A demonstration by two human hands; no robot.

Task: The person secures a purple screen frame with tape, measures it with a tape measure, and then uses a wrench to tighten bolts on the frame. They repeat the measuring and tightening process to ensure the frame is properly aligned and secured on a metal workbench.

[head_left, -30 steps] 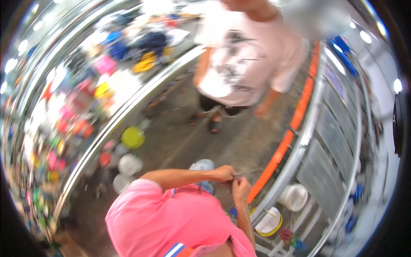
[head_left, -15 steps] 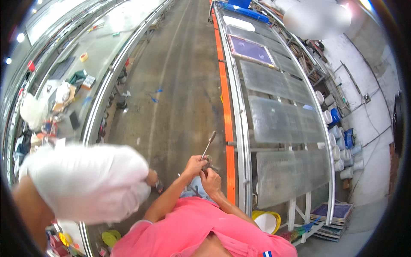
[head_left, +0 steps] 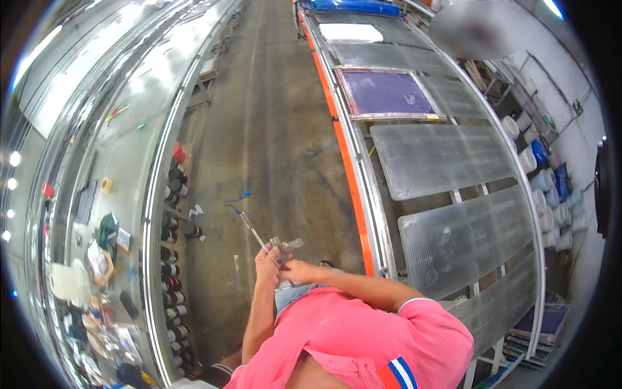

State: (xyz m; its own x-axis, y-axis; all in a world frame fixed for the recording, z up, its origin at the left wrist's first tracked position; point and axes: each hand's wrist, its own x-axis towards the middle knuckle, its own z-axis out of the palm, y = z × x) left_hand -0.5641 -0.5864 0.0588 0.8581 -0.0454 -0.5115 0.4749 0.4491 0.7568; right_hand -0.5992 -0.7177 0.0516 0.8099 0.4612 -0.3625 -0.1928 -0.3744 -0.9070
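Observation:
In front of my body, my left hand (head_left: 266, 264) is closed around a thin metal rod (head_left: 255, 231), which sticks out up and to the left. Close beside it, my right hand (head_left: 298, 271) grips a small grey metal fitting (head_left: 285, 246) with stubby arms, like a clamp. The fitting sits between the two hands, above the fingers. Whether the rod touches the fitting is hidden by my fingers.
Along the right runs a metal-framed table with an orange edge strip (head_left: 353, 217), translucent panels (head_left: 453, 162) and a purple framed screen (head_left: 389, 92). A cluttered long table (head_left: 139, 104) stands left, with dark containers (head_left: 170, 269) beneath. Buckets (head_left: 551, 217) line the right wall.
The person in white at the left has gone out of view. My hands have shifted left, and the rod now tilts left instead of right. The view has moved along the aisle.

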